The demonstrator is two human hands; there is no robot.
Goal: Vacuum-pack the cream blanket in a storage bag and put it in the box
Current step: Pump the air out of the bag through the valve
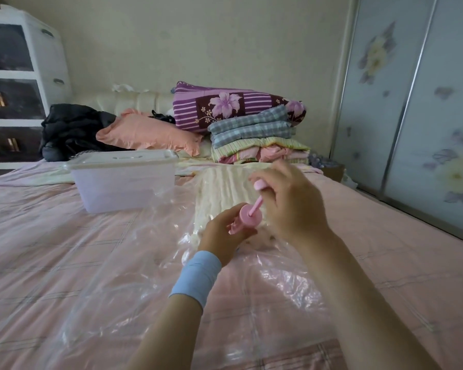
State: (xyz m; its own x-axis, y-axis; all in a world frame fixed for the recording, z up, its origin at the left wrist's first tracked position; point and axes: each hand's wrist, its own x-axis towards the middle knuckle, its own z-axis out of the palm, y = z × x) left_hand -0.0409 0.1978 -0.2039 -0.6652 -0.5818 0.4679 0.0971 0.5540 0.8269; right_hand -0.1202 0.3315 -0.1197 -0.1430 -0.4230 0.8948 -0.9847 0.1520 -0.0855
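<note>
Blanket [225,188] is bagged in the storage bag [118,263]; left hand [222,233] grips pump [247,216], right hand [292,201] pulls its handle. Box [123,180] sits waiting, lid on.

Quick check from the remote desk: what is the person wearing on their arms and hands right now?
The left hand is bare, with a light blue fabric band wrapped snugly around the wrist. The forearm below the band is uncovered. The right hand and its forearm are bare too: no glove, sleeve or band. No rings or watch show on either hand in this view.
</note>
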